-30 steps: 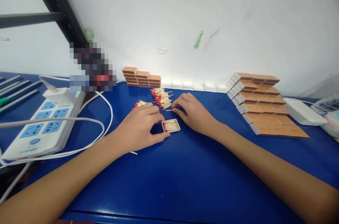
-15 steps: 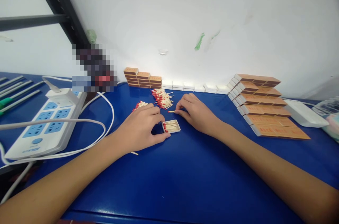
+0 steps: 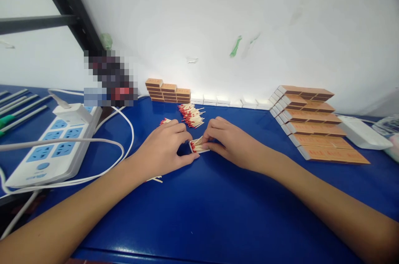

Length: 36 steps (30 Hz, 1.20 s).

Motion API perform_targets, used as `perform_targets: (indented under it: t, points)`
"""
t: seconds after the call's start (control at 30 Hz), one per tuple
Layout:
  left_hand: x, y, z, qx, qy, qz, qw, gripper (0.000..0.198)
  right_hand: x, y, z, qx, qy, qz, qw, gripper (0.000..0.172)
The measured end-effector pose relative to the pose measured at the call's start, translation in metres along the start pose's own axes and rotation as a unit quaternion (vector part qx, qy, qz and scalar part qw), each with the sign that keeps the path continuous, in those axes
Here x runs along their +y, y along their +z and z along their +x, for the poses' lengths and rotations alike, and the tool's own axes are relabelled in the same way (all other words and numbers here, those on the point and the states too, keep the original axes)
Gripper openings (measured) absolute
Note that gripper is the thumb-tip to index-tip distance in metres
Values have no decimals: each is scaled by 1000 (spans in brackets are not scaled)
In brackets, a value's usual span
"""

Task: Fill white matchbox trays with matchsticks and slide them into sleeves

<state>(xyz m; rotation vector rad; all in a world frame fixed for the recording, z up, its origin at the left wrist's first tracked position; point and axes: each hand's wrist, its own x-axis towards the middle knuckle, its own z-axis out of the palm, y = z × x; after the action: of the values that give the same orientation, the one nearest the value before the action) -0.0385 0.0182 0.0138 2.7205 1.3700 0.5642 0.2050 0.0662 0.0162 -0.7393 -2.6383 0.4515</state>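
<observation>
A small white matchbox tray [image 3: 205,151] holds red-headed matches [image 3: 196,146] and lies on the blue table. My left hand [image 3: 168,143] grips its left end between thumb and fingers. At the tray's right end, my right hand [image 3: 232,141] is closed in a pinch over the matches, and its fingertips hide part of the tray. The match in that pinch is hardly distinguishable from those below. A loose pile of matches [image 3: 192,116] lies just beyond the tray. More matches [image 3: 165,121] show partly behind my left hand, and a few stray matches [image 3: 157,179] lie under my left wrist.
Stacked orange matchboxes [image 3: 170,91] stand at the wall, beside a row of white trays [image 3: 222,100]. To the right rises a stepped stack of matchboxes [image 3: 324,129] near a white device [image 3: 363,133]. A power strip [image 3: 59,143] with looping white cables [image 3: 132,127] occupies the left.
My right hand has moved slightly left and down, bringing a match from beside the pile to the tray. My left hand keeps its hold on the tray.
</observation>
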Motion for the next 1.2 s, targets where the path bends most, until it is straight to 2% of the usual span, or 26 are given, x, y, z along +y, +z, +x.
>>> perform_targets:
  t: [0.07, 0.17, 0.27, 0.37, 0.73, 1.0, 1.2]
  points:
    - [0, 0, 0, -1, 0, -1, 1000, 30, 4, 1, 1, 6, 11, 26, 1000, 13]
    - [0, 0, -1, -5, -4, -2, 1000, 31, 16, 5, 5, 63, 15, 20, 998, 8]
    - [0, 0, -1, -7, -10, -2, 1000, 33, 28, 11, 9, 101, -5, -41, 994, 20]
    - [1, 0, -1, -9, -11, 0, 1000, 33, 34, 16, 9, 94, -6, -80, 992, 25]
    - [1, 0, -1, -13, -13, -3, 1000, 33, 33, 18, 11, 81, 0, -95, 992, 27]
    - [2, 0, -1, -17, -15, -4, 1000, 32, 36, 18, 10, 92, 14, -82, 992, 11]
    - [0, 1, -1, -13, -15, -3, 1000, 33, 33, 15, 10, 82, 27, -57, 995, 12]
